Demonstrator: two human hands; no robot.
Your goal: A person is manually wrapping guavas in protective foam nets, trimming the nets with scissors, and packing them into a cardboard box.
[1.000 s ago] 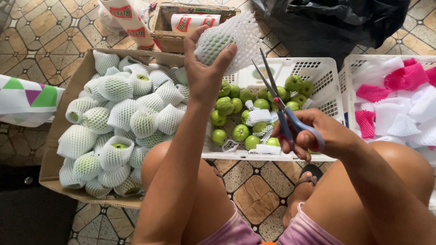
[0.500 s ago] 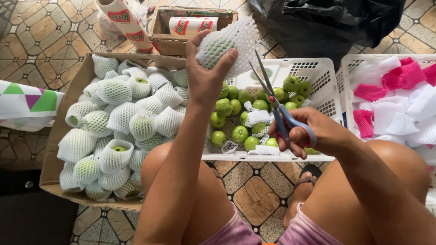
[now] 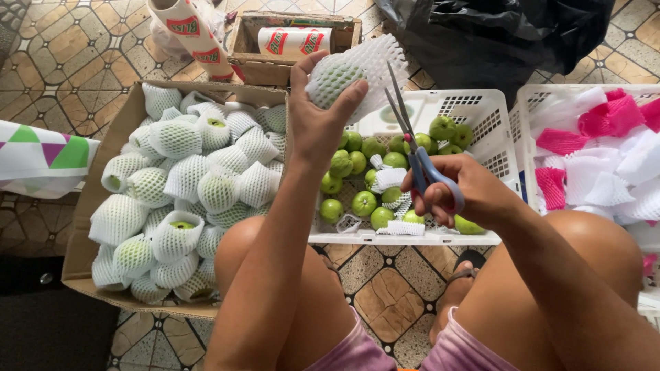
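**Two blades closing in on the foam sleeve**

Two scissor blades are now standing apart right at the edge of the white foam net [image 3: 375, 65], where a second ago they were hanging lower and further to the right, clear of it. The scissors [image 3: 419, 154] have risen toward the wrapped fruit, so the work appears to be moving from lining up to trimming the loose mesh.

The left hand [image 3: 317, 120] is clamping around the netted green fruit [image 3: 335, 77], thumb on the near side and fingers over the top, holding it up above the far-left corner of the white plastic crate [image 3: 474, 110]. The right hand [image 3: 467, 192] is gripping the blue scissor handles, fingers through the loops.

The fruit is showing pale green through the mesh, round and snugly sleeved, with spare netting flaring out to its right. Bare green fruits [image 3: 364, 203] are lying in the crate below; wrapped ones are filling the cardboard box [image 3: 130, 117] on the left.
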